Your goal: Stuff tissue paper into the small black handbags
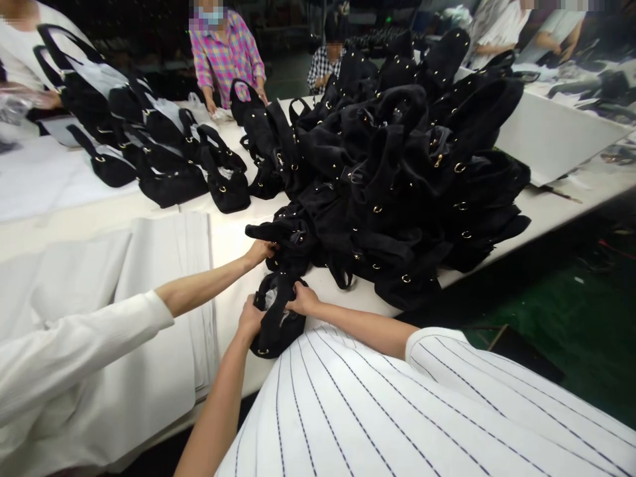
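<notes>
Close to my body at the table edge is a small black handbag [274,334] with gold-coloured rings and pale stuffing in its opening. My left hand [250,319] is closed on the bag's left side. On the other side, my right hand [303,299] grips the bag near its handle, fingers bent over the black fabric. Just beyond, a co-worker's hand [261,252], reaching in from the left, touches another black bag [293,242] at the edge of a large heap of black bags [397,172].
Stacked white sheets [163,298] lie on the table at left. Rows of stuffed black handbags [171,182] stand farther back. A white panel [551,136] borders the heap at right. Several people work around the table, one in a plaid shirt [226,50]. Green floor [561,311] shows at right.
</notes>
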The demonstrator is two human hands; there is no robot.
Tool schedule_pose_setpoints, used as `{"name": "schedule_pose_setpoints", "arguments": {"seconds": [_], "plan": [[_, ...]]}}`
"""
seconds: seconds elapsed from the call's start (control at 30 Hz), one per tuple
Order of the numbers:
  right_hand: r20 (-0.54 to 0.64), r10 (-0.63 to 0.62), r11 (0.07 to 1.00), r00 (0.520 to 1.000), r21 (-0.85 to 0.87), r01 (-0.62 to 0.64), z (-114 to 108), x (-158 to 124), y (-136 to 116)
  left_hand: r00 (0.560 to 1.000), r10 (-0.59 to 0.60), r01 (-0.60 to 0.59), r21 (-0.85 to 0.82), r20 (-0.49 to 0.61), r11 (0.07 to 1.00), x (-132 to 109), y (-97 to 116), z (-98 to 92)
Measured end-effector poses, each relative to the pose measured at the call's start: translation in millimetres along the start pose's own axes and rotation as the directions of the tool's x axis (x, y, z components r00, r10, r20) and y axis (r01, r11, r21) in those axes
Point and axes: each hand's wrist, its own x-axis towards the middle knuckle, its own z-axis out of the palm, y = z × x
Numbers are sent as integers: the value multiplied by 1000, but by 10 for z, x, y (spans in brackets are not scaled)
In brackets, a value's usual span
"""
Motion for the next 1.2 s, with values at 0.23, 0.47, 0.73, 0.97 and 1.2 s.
{"name": "schedule_pose_setpoints", "arguments": {"seconds": [0.23, 0.47, 0.73, 0.97, 1.2], "plan": [[280, 127, 989, 952, 35, -142, -218, -142, 243, 986, -112, 78, 246, 125, 966, -20, 84, 47], [-105, -96, 986, 990, 127, 109, -79, -384, 43, 982, -144, 83, 397, 125, 914, -181, 205, 34], [-167, -239, 950, 956, 165, 266, 68, -283, -288, 986, -164, 162, 434, -32, 886, -431, 354, 243], [-104, -155, 982, 982, 93, 164, 8, -156, -170, 979, -165, 194, 325, -116, 926, -505, 374, 310], [-113, -131, 981, 985, 129, 146, -68, -294, -53, 975, 84, -23, 281, -205, 959, -588, 310, 381]]}}
